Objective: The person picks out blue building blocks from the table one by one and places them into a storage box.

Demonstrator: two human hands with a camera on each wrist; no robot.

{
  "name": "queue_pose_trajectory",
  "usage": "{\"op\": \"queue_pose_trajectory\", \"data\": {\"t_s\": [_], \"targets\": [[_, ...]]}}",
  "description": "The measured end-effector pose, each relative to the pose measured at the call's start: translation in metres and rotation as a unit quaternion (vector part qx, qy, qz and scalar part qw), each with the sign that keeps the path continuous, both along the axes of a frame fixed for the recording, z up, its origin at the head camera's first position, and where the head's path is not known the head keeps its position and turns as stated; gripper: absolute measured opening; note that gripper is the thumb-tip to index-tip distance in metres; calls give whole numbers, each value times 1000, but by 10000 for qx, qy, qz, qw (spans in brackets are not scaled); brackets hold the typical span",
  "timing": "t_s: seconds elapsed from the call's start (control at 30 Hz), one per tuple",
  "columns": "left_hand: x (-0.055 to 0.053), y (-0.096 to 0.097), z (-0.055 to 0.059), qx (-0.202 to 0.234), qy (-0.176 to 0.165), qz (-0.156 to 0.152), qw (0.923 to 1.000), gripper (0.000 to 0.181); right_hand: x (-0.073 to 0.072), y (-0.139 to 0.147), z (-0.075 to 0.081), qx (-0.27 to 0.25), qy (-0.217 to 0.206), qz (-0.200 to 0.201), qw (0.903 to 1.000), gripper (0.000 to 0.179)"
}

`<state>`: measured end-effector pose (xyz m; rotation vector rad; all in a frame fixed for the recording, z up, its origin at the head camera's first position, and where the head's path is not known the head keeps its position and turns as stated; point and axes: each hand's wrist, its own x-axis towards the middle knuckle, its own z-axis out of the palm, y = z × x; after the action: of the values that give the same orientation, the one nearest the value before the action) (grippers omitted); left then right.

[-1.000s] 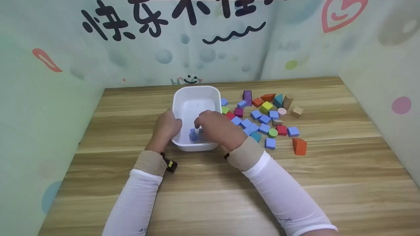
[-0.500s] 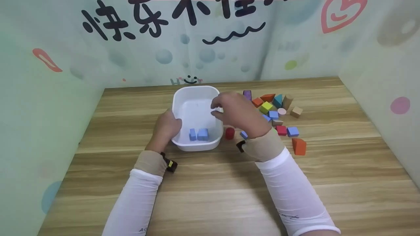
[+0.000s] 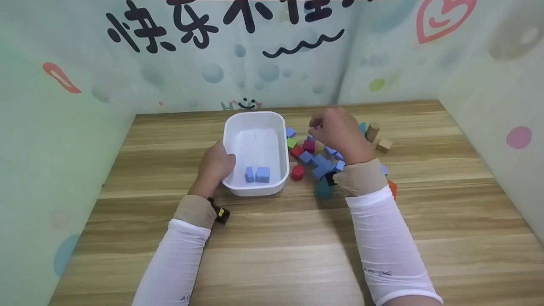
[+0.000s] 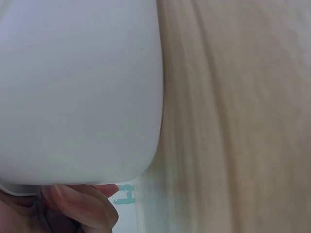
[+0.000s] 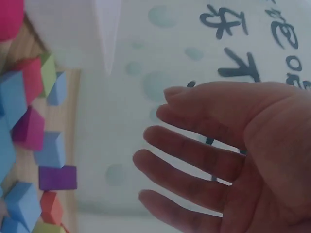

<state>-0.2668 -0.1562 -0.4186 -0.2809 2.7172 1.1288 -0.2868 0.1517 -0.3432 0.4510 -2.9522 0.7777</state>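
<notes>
My left hand (image 3: 216,163) grips the left rim of a white plastic tub (image 3: 255,142), thumb over the edge. The left wrist view shows the tub's outer wall (image 4: 82,97) with curled fingers (image 4: 82,206) at its rim. Two blue blocks (image 3: 262,174) lie inside at the near end. Above the loose blocks to the right hovers my right hand (image 3: 340,131), holding nothing. In the right wrist view its fingers (image 5: 180,177) are spread and slightly bent. A purple block (image 5: 58,177) stands on the table beyond the fingertips.
Loose blocks spread right of the tub: a red cylinder (image 3: 298,173) close to its wall, several blue blocks (image 3: 306,157), a magenta cube (image 3: 309,146), a wooden cylinder (image 3: 372,132) and a wooden cube (image 3: 384,145). A printed cloth wall (image 3: 191,80) borders the wooden table (image 3: 255,255).
My right hand has left the tub's inside and moved right and back over the loose blocks, its fingers off the blue blocks now lying inside. The left hand and tub have stayed put.
</notes>
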Motion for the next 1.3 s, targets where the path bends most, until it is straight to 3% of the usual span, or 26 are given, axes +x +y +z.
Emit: {"op": "queue_pose_trajectory", "data": {"t_s": [0.37, 0.57, 0.67, 0.8, 1.03, 1.3], "targets": [[-1, -4, 3, -139, 51, 18, 9999, 57, -18, 5, -25, -7, -271, -392, 9989, 13], [-1, -4, -1, -123, 72, 48, 9999, 57, -24, -5, -29, -95, -1206, -728, 9900, 30], [-1, -3, -2, -153, 79, 82, 9998, 56, -31, -15, -29, 28, -1374, -624, 9885, 41], [-1, -3, -2, -112, 35, 141, 9998, 56, -46, -28, -31, 71, -1388, -372, 9896, 43], [-1, 2, -3, -190, 78, 103, 9997, 56, -67, -44, -41, 188, -1457, -266, 9888, 37], [0, 2, -1, -283, 103, 73, 9995, 60, -80, -58, -52, 743, -781, -11, 9942, 16]]}}
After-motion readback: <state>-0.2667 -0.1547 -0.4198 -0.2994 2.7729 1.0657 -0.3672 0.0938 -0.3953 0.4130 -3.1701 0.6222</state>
